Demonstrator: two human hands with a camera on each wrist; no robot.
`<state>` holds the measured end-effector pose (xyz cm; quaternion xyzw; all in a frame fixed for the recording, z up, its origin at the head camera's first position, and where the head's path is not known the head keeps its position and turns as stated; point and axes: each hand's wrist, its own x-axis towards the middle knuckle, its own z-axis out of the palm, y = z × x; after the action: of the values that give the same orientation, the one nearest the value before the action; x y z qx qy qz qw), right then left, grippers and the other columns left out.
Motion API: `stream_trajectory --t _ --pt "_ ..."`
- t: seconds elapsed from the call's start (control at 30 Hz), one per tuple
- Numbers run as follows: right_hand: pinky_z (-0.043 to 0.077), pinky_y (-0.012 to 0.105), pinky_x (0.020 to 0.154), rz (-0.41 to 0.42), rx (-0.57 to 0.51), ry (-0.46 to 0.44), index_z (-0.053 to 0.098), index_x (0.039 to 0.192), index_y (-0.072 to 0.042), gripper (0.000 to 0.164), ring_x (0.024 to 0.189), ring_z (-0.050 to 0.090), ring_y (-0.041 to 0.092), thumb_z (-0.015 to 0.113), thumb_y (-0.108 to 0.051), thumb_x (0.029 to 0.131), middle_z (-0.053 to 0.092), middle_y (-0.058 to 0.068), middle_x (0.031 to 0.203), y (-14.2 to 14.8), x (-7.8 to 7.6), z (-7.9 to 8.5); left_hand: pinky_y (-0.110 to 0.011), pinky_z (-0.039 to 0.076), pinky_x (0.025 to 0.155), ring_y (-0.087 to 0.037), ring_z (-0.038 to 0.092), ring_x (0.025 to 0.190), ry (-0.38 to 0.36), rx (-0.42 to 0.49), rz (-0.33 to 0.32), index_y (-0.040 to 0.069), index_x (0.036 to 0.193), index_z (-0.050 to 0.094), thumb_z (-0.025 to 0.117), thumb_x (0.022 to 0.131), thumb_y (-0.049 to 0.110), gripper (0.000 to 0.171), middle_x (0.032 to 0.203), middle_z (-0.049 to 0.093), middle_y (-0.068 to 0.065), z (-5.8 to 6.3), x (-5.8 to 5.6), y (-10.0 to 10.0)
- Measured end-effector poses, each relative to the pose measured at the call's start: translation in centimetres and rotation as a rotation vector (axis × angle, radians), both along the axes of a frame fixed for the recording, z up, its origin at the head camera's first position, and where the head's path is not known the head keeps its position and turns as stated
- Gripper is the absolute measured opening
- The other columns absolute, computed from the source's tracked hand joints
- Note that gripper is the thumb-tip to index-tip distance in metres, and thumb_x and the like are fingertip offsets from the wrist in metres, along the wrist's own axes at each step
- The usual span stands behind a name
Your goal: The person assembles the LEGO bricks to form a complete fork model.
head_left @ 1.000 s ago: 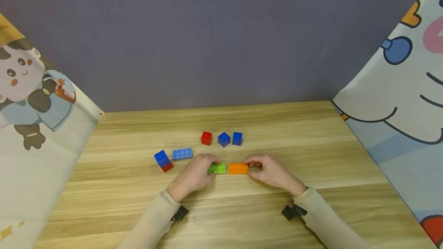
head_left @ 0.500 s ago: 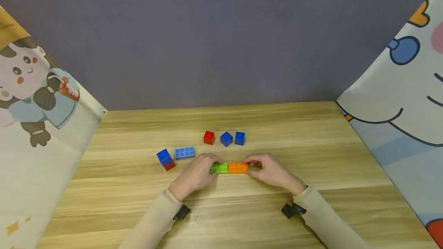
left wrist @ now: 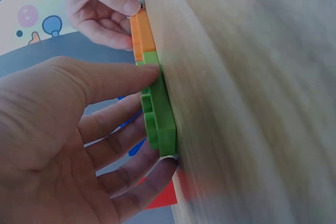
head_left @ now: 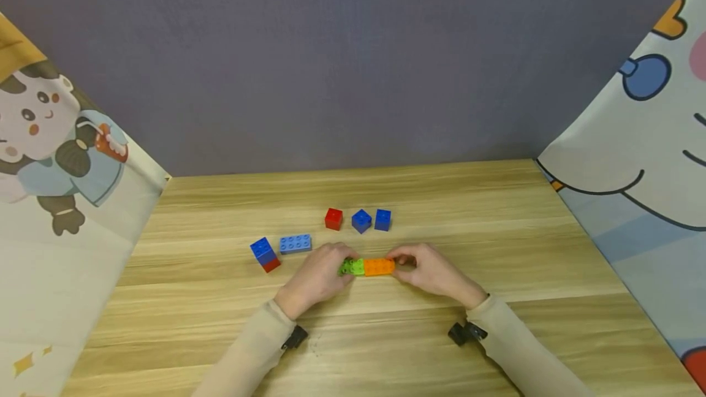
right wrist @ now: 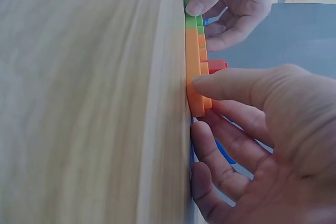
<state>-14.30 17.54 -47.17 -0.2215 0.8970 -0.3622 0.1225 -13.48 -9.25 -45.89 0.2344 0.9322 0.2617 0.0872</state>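
My left hand pinches a green building brick between thumb and fingers, partly covering its left end. From the other side, my right hand pinches an orange building brick near its right end. Both bricks lie flat on the wooden table in one line, studs up, their short ends touching. In the left wrist view the thumb presses the long side of the green brick. The right wrist view shows the thumb on the side of the orange brick.
Behind the hands stand a red brick and two small blue bricks, one a blue brick. To the left are a light blue brick and a blue-on-red stack. A grey wall borders the wooden table.
My left hand has slid the green brick right, closing the gap to the orange one. My right hand keeps its hold with little motion. The head view has shifted slightly.
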Motion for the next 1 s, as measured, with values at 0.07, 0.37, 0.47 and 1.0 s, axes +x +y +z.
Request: stream_trajectory --t 0.07,0.37,0.47,1.0 --pt "0.057 0.031 0.089 0.001 0.002 -0.001 0.079 0.122 -0.013 0.029 0.097 0.065 0.011 0.081 -0.013 0.093 0.078 0.001 0.115 -0.1 0.0 0.1 -0.048 0.058 0.104 -0.029 0.069 0.117 0.012 -0.016 -0.002 0.007 0.124 0.076 0.084 0.091 0.014 0.035 0.127 0.075 -0.010 -0.1 -0.1 0.2" --pt "0.056 0.028 0.083 -0.007 0.000 0.020 0.079 0.119 -0.012 0.029 0.092 0.064 0.009 0.083 -0.014 0.091 0.078 0.001 0.111 -0.6 -0.2 -0.1 -0.042 0.060 0.097 -0.024 0.069 0.107 0.037 -0.064 -0.009 0.006 0.121 0.077 0.086 0.092 0.024 0.035 0.119 0.075 -0.008 0.0 -0.2 0.9" --pt "0.056 0.026 0.079 -0.015 -0.007 0.021 0.080 0.117 -0.012 0.028 0.088 0.064 0.009 0.085 -0.015 0.090 0.078 0.001 0.109 -0.8 -0.3 -0.1 -0.039 0.060 0.092 -0.020 0.067 0.099 0.041 -0.066 -0.019 0.006 0.119 0.078 0.086 0.091 0.025 0.035 0.114 0.075 -0.006 -0.1 -0.3 1.0" --pt "0.052 0.022 0.072 -0.043 -0.019 0.017 0.080 0.115 -0.011 0.027 0.083 0.060 0.007 0.086 -0.016 0.089 0.078 0.002 0.103 -1.3 -0.2 -0.2 -0.039 0.060 0.090 -0.020 0.067 0.097 0.039 -0.067 -0.029 0.007 0.117 0.079 0.086 0.091 0.025 0.032 0.111 0.075 -0.005 0.1 -0.7 1.3"
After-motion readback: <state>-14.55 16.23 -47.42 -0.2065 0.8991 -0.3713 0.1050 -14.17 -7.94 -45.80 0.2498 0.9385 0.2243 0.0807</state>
